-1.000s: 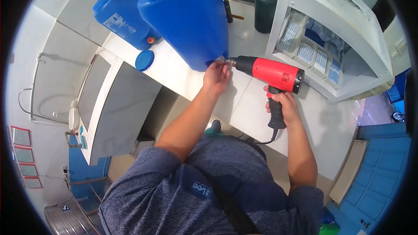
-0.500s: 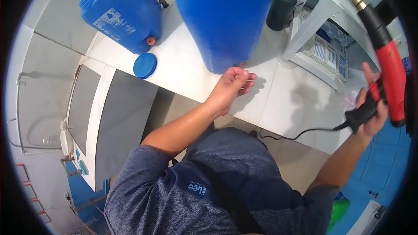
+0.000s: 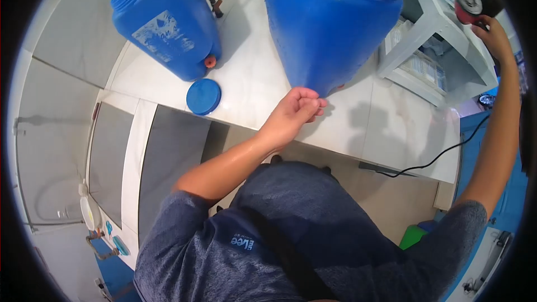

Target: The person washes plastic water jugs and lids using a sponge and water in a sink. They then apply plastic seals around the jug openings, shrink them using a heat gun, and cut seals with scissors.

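My left hand (image 3: 291,114) is beside the base of a large blue plastic drum (image 3: 330,28), its fingers curled and pinched together. Whether something small sits between those fingertips is hidden. Up at the far right, my right hand (image 3: 492,36) grips a red and black heat gun (image 3: 465,14), whose round vented rear end faces me. The gun is above the top of a grey-white rack (image 3: 411,45), and its nozzle is out of sight. From that side a black cord (image 3: 430,163) hangs down across the counter's edge.
Left of the drum stands a smaller blue jerrycan (image 3: 168,28) with a red-orange spout fitting. A blue screw lid (image 3: 203,96) lies in front of it on the white tiled counter (image 3: 251,89). A green bin (image 3: 413,237) stands below at the right.
My right hand has carried the heat gun up and away, over the rack, turning its rear toward me. My left fingers have closed more tightly by the drum's base. The view has shifted.
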The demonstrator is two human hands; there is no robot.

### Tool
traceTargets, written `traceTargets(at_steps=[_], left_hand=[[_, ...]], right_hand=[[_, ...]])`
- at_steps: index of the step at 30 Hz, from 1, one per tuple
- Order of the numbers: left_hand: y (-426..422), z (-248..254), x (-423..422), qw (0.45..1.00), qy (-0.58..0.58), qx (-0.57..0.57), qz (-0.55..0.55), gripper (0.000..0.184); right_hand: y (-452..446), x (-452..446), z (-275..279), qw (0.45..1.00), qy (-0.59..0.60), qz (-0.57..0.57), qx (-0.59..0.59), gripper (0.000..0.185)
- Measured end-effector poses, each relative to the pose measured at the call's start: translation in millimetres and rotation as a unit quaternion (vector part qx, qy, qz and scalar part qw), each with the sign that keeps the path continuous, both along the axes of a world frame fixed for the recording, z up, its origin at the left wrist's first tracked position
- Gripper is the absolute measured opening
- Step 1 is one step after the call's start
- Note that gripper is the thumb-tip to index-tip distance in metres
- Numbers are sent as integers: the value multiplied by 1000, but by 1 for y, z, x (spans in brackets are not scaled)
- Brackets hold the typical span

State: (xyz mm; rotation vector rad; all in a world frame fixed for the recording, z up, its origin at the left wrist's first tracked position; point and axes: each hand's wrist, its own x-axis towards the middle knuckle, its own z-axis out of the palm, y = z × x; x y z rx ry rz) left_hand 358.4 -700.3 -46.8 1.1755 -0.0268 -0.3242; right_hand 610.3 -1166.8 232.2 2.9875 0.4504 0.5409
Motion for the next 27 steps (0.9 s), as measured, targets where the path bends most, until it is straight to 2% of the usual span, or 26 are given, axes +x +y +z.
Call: traceTargets(at_steps=[2, 4, 6, 7, 8, 10, 11, 12, 13, 14, 15, 16, 17, 18, 19, 20, 22, 23, 24, 26, 27], left_hand=[[7, -6, -3, 998, -6, 55, 15, 27], [17, -19, -4, 998, 0, 67, 6, 28], [15, -38, -8, 996, 12, 85, 18, 28], [18, -47, -11, 995, 20, 92, 15, 29], [22, -52, -17, 994, 29, 99, 21, 30], [25, -55, -32, 994, 59, 90, 35, 31], [29, -66, -40, 994, 64, 82, 31, 32], [35, -70, -51, 994, 61, 81, 29, 32], [41, -69, -66, 991, 84, 88, 52, 32], [49, -69, -78, 987, 107, 94, 79, 32], [60, -70, -91, 981, 110, 93, 131, 32], [74, -73, -111, 974, 135, 102, 152, 32], [89, -75, -134, 965, 162, 113, 170, 33], [108, -76, -158, 954, 175, 116, 213, 33], [128, -75, -181, 934, 189, 158, 258, 32], [149, -71, -205, 911, 205, 199, 298, 32], [198, -57, -260, 863, 229, 241, 381, 34], [219, -43, -289, 826, 236, 261, 441, 34], [240, -28, -322, 790, 237, 279, 493, 33], [297, -9, -389, 695, 225, 422, 537, 32], [334, -8, -427, 640, 245, 461, 563, 32]], right_hand=[[11, 3, -3, 998, 58, -13, 12, 46], [-1, 15, -16, 999, 25, -38, -25, 42], [-8, 39, -31, 997, 58, -59, -1, 40], [-2, 40, -35, 996, 51, -70, -19, 37], [-21, 63, -50, 993, -34, -81, -75, 35], [6, 43, -46, 993, -32, -95, -67, 39], [-4, 49, -48, 993, -113, -1, 14, 46], [-4, 48, -56, 968, -234, 3, 88, 51], [33, 5, -46, 950, -131, 43, 280, 50], [70, -34, -47, 905, -106, 135, 390, 43], [100, -70, -60, 820, -66, 158, 547, 41], [118, -98, -86, 754, -13, 243, 610, 31], [126, -113, -117, 675, 74, 395, 619, 27], [139, -117, -149, 559, 202, 559, 578, 32], [160, -117, -185, 452, 333, 630, 537, 43], [170, -138, -243, 507, 281, 500, 643, 39], [243, -125, -288, 367, 557, 537, 516, 36], [281, -152, -314, 378, 596, 402, 583, 34], [316, -180, -324, 457, 644, 309, 531, 30], [379, -207, -361, 589, 668, 324, 320, 40], [406, -227, -361, 643, 653, 325, 234, 40]])
